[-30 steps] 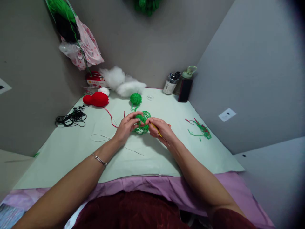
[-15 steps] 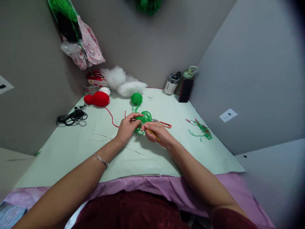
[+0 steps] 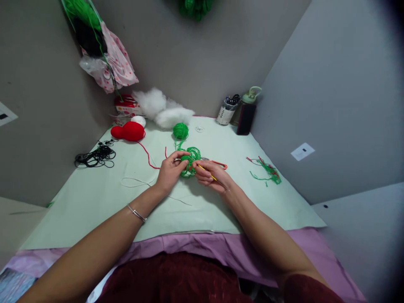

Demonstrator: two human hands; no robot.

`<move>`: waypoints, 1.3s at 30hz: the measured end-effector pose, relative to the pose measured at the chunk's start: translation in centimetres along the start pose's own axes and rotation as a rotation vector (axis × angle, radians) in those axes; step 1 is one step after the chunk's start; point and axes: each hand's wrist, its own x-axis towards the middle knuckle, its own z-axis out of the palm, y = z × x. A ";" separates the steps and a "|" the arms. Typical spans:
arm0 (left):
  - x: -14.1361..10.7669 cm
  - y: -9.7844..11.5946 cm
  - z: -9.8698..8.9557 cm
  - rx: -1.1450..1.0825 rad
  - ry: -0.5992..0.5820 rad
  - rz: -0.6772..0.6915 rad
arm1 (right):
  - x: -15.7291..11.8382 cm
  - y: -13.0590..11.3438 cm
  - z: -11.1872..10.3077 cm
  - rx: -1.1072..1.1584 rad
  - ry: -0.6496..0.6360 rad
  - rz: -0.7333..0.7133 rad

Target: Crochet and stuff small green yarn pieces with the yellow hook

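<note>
In my right hand (image 3: pixel 210 174) is a crochet hook (image 3: pixel 208 173) with a yellow handle, pinched like a pencil, its tip toward the green yarn. My left hand (image 3: pixel 172 170) is closed on green yarn (image 3: pixel 192 156), which lies in loose loops around and behind the fingers. How the yarn runs between the fingers is too small to make out. A strand leads back to a green yarn ball (image 3: pixel 181 131). Just behind my right hand lies an orange-handled cutter (image 3: pixel 219 163), and a thin pale cord (image 3: pixel 135 182) lies by my left wrist.
A red stuffed piece (image 3: pixel 128 131) and white fibre stuffing (image 3: pixel 160 107) sit at the back left. Black cords (image 3: pixel 96 155) lie at the left edge. Green and red yarn scraps (image 3: pixel 268 171) are at right. A pen cup (image 3: pixel 225 112), bottle (image 3: pixel 251 97) and phone (image 3: pixel 246 119) stand in the back corner.
My right hand with the crochet hook has shifted slightly right, away from the left fingers. My left hand has moved a little to the right, still on the yarn.
</note>
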 end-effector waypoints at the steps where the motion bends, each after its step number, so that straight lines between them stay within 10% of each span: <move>1: 0.0 0.0 0.0 -0.001 0.005 0.001 | 0.0 0.0 0.0 0.001 -0.010 0.014; 13: -0.1 0.1 -0.1 -0.008 -0.002 0.002 | 0.1 0.2 0.0 -0.087 -0.002 0.008; 28: 0.1 0.6 0.2 -0.004 -0.011 0.007 | -0.7 2.3 2.4 -0.641 0.263 -0.356; 39: 1.3 -0.3 -1.0 -0.054 0.106 0.096 | -0.9 0.4 0.8 -0.283 -0.295 0.096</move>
